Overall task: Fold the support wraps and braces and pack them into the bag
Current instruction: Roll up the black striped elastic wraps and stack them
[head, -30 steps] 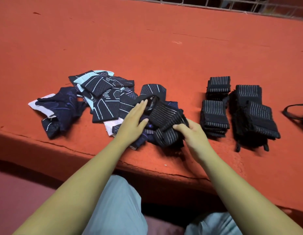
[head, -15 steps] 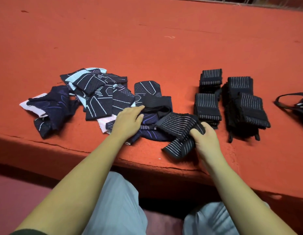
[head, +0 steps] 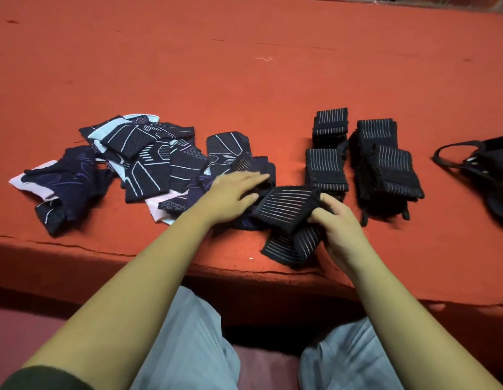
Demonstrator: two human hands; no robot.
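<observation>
Black ribbed elastic wrap with pale stripes, doubled over, just left of and nearer than the stack of folded striped wraps; long axis crosswise, tilting up toward that stack. Gripped at the stack-side end by the right hand — fingers curled into the fabric, forearm straight behind. On the side away from the stack, the left hand, fingers straight and flat on navy patterned braces. Probably the right's job to carry across. Black strapped bag well right of the stack.
</observation>
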